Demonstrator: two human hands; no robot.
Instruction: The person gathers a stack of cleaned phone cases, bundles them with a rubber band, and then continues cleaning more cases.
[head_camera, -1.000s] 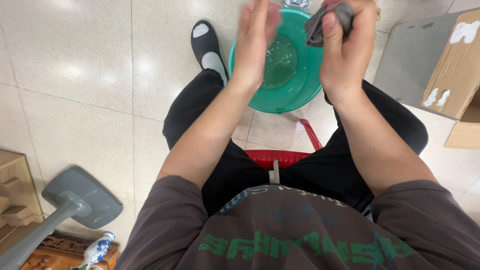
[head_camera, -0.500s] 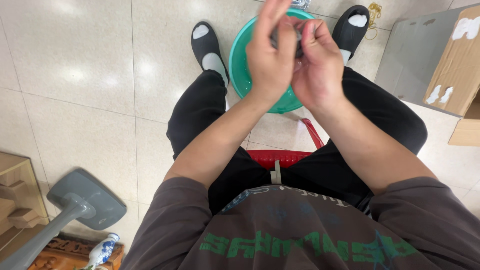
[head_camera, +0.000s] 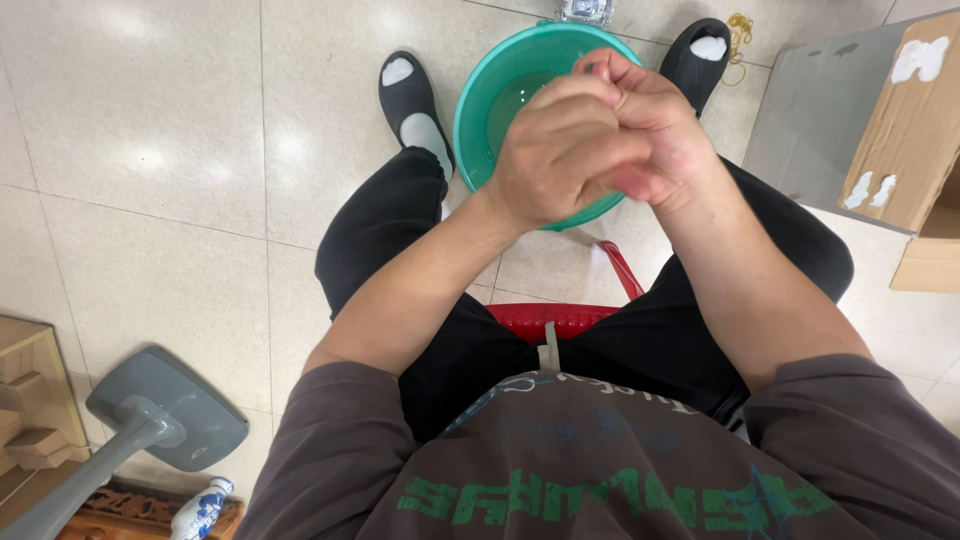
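My left hand (head_camera: 555, 150) and my right hand (head_camera: 655, 140) are pressed tightly together, fingers curled, directly above a green plastic basin (head_camera: 470, 120) with a little water in it. The left hand wraps over the right. Only a dark sliver of the grey cloth (head_camera: 591, 69) shows between the fingertips; the rest is hidden inside the fists. The basin stands on the tiled floor between my feet in black slippers (head_camera: 410, 100). I sit on a low red stool (head_camera: 545, 320).
A cardboard box (head_camera: 915, 130) and a grey board (head_camera: 810, 120) lie at the right. At the lower left are a grey stand base (head_camera: 165, 410), a wooden piece (head_camera: 30, 400) and a small blue-and-white bottle (head_camera: 200, 510).
My hands were apart above the basin, the right one holding the grey cloth. They came together, dropped lower in view and closed around the cloth.
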